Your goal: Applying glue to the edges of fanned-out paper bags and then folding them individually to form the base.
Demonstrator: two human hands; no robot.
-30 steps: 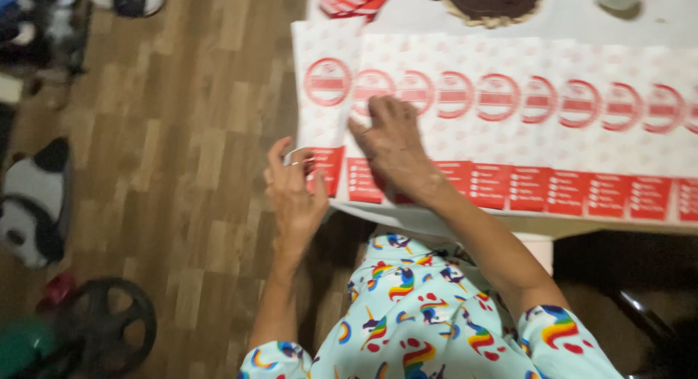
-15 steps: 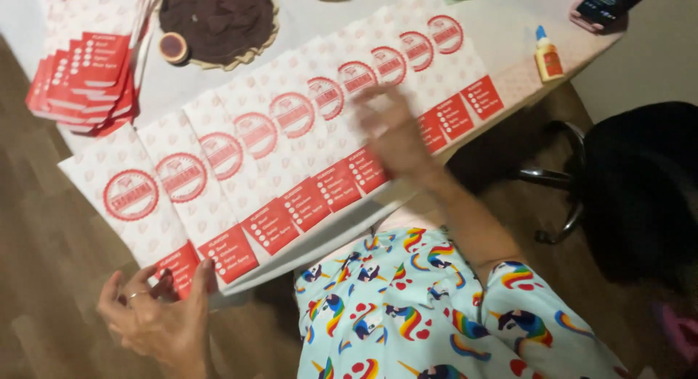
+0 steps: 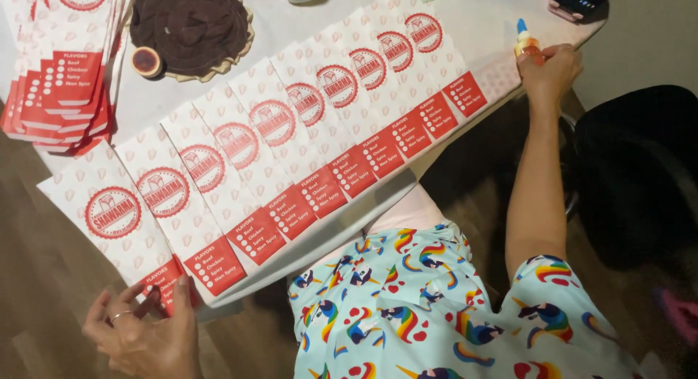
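Red and white paper bags (image 3: 269, 161) lie in an overlapping row along the table (image 3: 305, 41), running between our two hands. Nearest to us, our left hand (image 3: 145, 335) pinches the lower red corner of the bag at the left end of the row, fingers bent around it and thumb on top, a ring on one finger. At the other end, well apart from the left hand, our right hand (image 3: 549, 70) is closed around a small glue bottle (image 3: 525, 38) just beyond the last bag, at the table's edge. Beyond our left hand sits a loose stack of more bags (image 3: 62, 81), and past the row a dark brown round mat (image 3: 190, 26). Half a second ago our right hand was pressing on the bags mid-row; it has since gone out to the glue bottle, while our left hand stays on the same corner.
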